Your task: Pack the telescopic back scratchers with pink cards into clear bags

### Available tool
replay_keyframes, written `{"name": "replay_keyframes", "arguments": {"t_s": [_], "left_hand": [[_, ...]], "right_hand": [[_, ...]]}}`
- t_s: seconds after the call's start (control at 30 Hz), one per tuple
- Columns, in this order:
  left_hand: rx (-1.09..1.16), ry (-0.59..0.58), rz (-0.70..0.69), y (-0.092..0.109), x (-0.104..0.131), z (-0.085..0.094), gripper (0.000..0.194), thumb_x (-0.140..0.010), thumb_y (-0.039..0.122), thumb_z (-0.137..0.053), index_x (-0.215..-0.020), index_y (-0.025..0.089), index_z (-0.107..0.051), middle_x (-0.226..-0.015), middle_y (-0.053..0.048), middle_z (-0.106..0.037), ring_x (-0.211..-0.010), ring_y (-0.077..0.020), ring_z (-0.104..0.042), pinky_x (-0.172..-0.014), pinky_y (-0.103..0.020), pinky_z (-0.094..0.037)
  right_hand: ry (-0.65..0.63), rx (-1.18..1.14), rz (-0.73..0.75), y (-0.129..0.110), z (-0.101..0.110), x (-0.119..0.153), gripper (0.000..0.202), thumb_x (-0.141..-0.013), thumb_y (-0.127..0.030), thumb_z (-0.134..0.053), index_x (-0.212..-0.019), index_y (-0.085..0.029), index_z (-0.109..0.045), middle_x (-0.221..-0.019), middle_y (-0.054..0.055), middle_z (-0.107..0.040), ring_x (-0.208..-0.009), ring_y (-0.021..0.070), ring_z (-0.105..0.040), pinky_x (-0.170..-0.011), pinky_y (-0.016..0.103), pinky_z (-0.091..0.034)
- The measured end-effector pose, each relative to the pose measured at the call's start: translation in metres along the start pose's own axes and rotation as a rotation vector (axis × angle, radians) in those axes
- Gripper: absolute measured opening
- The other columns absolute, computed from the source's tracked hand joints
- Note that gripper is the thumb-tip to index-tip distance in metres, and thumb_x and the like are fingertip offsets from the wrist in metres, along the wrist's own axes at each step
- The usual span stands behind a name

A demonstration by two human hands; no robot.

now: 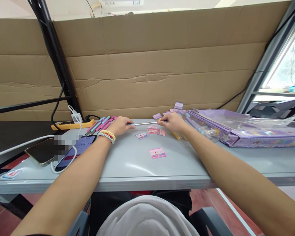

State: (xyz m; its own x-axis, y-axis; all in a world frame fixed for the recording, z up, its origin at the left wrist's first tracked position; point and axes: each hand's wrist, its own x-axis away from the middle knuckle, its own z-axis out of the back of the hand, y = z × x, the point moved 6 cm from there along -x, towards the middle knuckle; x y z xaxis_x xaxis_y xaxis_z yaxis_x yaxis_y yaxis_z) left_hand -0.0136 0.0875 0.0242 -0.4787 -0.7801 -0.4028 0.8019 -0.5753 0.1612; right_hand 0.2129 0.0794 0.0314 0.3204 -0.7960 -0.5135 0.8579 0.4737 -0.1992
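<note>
A thin rod (pixel 146 123), blue near its left end, lies level between my two hands. My left hand (pixel 122 126), with beaded bracelets at the wrist, pinches the rod's left end. The fingers of my right hand (pixel 172 122) are closed at its other end, above a yellow stick (pixel 175 135). Just in front of the rod are small red-pink cards (pixel 152 130) and a purple card (pixel 142 135). Nearer to me lies a larger pink card (pixel 157 153). Pink and blue pens (pixel 102 124) are bunched left of my left hand.
A purple box (pixel 255 141) with clear plastic packaging (pixel 206 129) stands at the right. On the left are a phone with a lit screen (pixel 76 150), a dark phone (pixel 43 151), a white cable and a yellow power strip (pixel 75 125). Cardboard (pixel 147 65) walls the back.
</note>
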Motion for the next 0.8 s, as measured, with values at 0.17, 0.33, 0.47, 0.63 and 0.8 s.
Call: {"name": "replay_keyframes", "arguments": {"t_s": [0.17,0.33,0.47,0.63,0.8], "left_hand": [[-0.076,0.025,-0.06,0.007,0.0,0.002,0.035,-0.084,0.037,-0.037,-0.084,0.022,-0.068,-0.085,-0.002,-0.068,-0.075,-0.0143,-0.057,-0.066,-0.023,-0.038],[-0.079,0.051,0.074,0.008,0.001,0.008,0.036,-0.083,0.037,-0.032,-0.079,0.022,-0.064,-0.077,-0.002,-0.066,-0.072,-0.0169,-0.056,-0.06,-0.026,-0.035],[0.042,-0.028,0.076,0.004,0.001,0.004,0.041,-0.083,0.041,-0.029,-0.06,0.019,-0.055,-0.059,-0.002,-0.057,-0.057,-0.0158,-0.05,-0.054,-0.028,-0.033],[0.154,-0.164,0.185,-0.007,0.004,-0.005,0.048,-0.082,0.049,-0.03,-0.05,0.018,-0.046,-0.051,-0.002,-0.051,-0.049,-0.0139,-0.046,-0.052,-0.028,-0.033],[0.087,0.003,0.082,0.002,0.006,0.008,0.042,-0.077,0.057,-0.041,-0.076,0.019,-0.06,-0.071,-0.002,-0.063,-0.065,-0.0159,-0.055,-0.058,-0.025,-0.037]], "right_hand": [[0.05,-0.023,-0.006,-0.001,0.006,0.002,0.032,-0.076,-0.045,-0.053,-0.067,-0.02,-0.071,-0.055,-0.001,-0.059,-0.049,0.0114,-0.043,-0.051,0.026,-0.027],[0.093,-0.021,0.04,-0.003,0.01,0.003,0.033,-0.077,-0.046,-0.052,-0.069,-0.02,-0.072,-0.056,0.0,-0.06,-0.051,0.0119,-0.045,-0.052,0.026,-0.027],[0.128,0.06,0.121,-0.015,0.013,0.005,0.033,-0.079,-0.045,-0.051,-0.07,-0.022,-0.072,-0.058,0.002,-0.061,-0.057,0.0141,-0.049,-0.053,0.027,-0.025],[0.165,0.165,0.211,-0.032,0.014,0.006,0.035,-0.081,-0.046,-0.049,-0.069,-0.022,-0.072,-0.061,0.005,-0.061,-0.064,0.0164,-0.052,-0.055,0.027,-0.025],[0.113,0.132,0.129,-0.022,0.009,0.002,0.034,-0.081,-0.046,-0.048,-0.071,-0.022,-0.071,-0.061,0.003,-0.063,-0.059,0.0151,-0.051,-0.054,0.027,-0.025]]}}
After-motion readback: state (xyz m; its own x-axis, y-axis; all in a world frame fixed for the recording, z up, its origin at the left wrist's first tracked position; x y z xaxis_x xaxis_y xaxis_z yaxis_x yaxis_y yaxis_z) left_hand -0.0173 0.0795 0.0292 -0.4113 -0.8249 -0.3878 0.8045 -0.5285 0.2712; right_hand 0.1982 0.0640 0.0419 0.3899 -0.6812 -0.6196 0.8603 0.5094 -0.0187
